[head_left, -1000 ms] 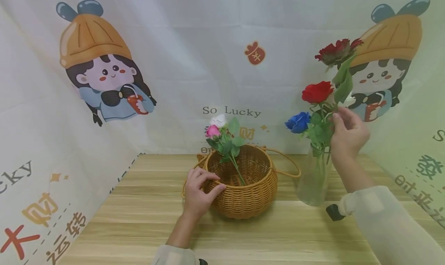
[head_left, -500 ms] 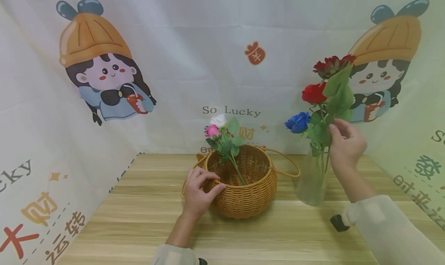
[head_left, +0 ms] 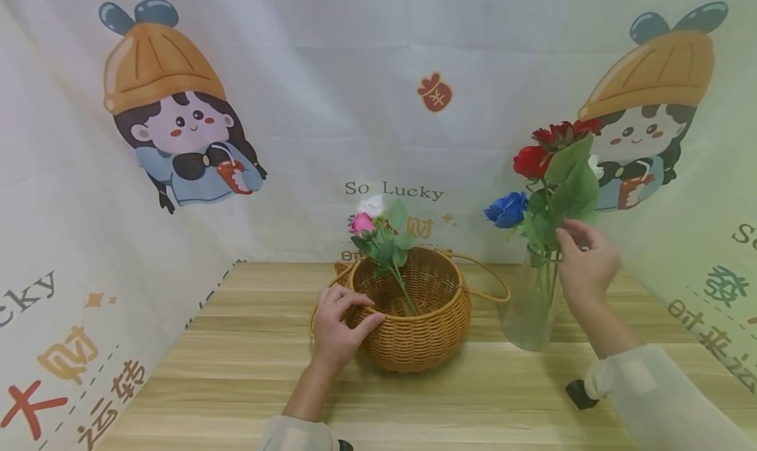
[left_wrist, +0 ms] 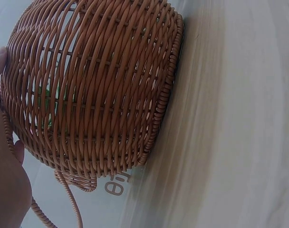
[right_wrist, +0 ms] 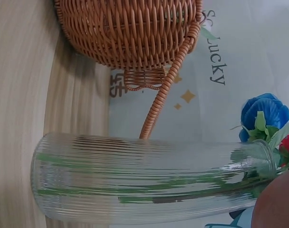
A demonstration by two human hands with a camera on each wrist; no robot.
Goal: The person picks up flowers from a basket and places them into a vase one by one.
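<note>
My left hand holds the near left rim of a round wicker basket. A pink rose and a white flower lean in that basket, their stems on its inside. To the right stands a ribbed glass vase with a blue rose, a bright red rose and green stems. At the vase's mouth my right hand pinches the stem of a dark red flower with large green leaves. Its fingertips are partly hidden among the foliage.
The basket's loop handle reaches out toward the vase. Beneath everything is a wood-grain tabletop. A printed cloth backdrop encloses the back and sides. A white flower shows behind the leaves.
My right hand has moved down with the dark red flower, whose head now sits just above the bright red rose. The left hand and basket stay in place.
</note>
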